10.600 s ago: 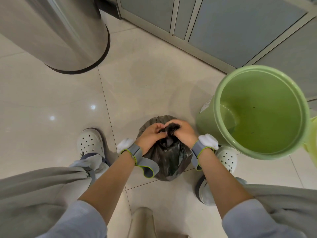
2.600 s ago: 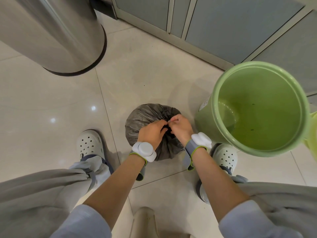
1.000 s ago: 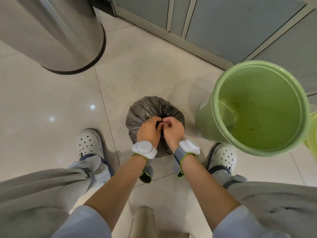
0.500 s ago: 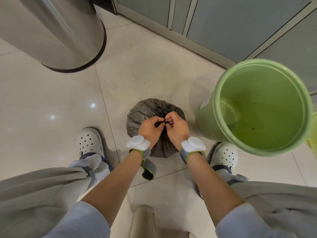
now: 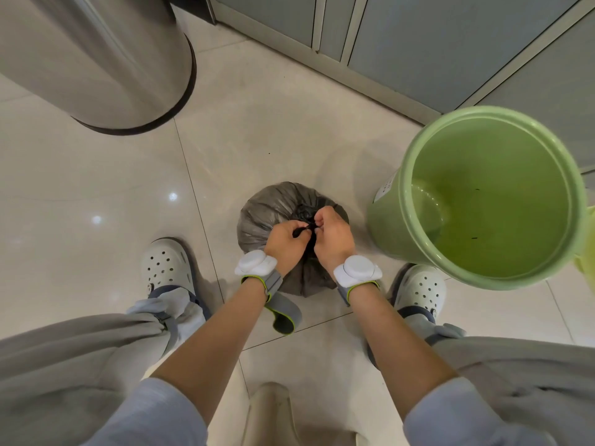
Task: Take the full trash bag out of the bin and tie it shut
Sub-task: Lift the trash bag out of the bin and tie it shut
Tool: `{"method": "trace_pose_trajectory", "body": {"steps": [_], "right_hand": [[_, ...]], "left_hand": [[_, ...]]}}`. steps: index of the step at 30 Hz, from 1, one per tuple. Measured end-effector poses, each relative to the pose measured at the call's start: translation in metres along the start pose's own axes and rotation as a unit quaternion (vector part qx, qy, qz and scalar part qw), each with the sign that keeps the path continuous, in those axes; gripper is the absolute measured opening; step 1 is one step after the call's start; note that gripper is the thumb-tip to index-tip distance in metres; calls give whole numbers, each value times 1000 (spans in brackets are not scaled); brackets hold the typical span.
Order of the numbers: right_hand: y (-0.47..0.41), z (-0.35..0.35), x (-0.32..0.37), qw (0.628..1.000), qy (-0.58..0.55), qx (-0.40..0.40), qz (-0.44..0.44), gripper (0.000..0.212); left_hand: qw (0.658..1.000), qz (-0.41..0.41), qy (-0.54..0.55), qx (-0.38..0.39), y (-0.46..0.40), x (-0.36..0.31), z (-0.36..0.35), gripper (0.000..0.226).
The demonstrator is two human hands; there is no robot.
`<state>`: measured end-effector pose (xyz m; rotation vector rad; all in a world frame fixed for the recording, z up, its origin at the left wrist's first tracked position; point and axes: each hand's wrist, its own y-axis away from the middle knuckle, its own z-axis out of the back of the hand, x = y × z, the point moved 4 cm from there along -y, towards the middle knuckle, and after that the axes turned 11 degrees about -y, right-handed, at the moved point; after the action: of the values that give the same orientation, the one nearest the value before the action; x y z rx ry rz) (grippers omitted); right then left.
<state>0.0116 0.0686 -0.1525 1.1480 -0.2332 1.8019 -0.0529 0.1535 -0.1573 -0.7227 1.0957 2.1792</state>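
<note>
A full dark grey trash bag (image 5: 269, 206) sits on the tiled floor between my feet, its top gathered into a twisted black neck. My left hand (image 5: 283, 243) pinches one black end of the neck. My right hand (image 5: 333, 238) grips the other end, right beside it, and the two hands almost touch over the bag's top. The near side of the bag is hidden behind both hands and wrists. The light green bin (image 5: 483, 201) stands to the right, tilted toward me, with no bag inside.
A steel cylinder bin (image 5: 96, 59) stands at the back left. Grey cabinet doors (image 5: 418, 43) run along the back. My white clogs (image 5: 167, 265) flank the bag, the right one (image 5: 420, 289) touching the green bin's base. A beige object (image 5: 270, 413) pokes up at the bottom.
Over ten seconds the loose upright neck has been worked down into a tight twist on the bag. In the last second the hands only shifted slightly over the bag's top.
</note>
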Motion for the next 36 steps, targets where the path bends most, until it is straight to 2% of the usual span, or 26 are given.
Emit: {"method": "trace_pose_trajectory", "body": {"steps": [2,4,7,11,16,19,21,22,26,28,31,36], "right_hand": [[-1,2,-1,1000,-4,4,6,22],[0,3,-1,1000,-6,13,17,23],[4,3,-2,999,-10,15,30,22],[4,3,-2,999,-34,-2,33,19],[4,5,-5,996,-89,-21,20,25],[2,3,-6,993,-117,-9,10,22],[0,4,-7,994,-108,-3,12,19],[0,5,-9,994,-105,-4,12,18],[1,9,-13,996,-92,-15,2,12],[-1,10,-13,996,-90,-21,-6,10],[-2,12,-16,996,-85,-21,-22,8],[-1,15,-22,994,-97,-1,-53,7]], "left_hand": [[998,21,31,45,0,-3,-2,21],[988,85,86,91,1,-2,-2,18],[953,183,180,161,3,4,-2,15],[873,234,352,244,10,7,-9,30],[752,266,525,296,12,6,-18,50],[722,259,567,301,11,6,-17,53],[729,260,558,300,12,7,-17,53],[744,264,539,293,11,8,-16,51],[863,234,398,206,9,8,-9,22],[908,199,335,154,7,8,-5,11],[948,157,253,114,6,8,-4,20],[989,86,114,26,2,5,6,23]]}}
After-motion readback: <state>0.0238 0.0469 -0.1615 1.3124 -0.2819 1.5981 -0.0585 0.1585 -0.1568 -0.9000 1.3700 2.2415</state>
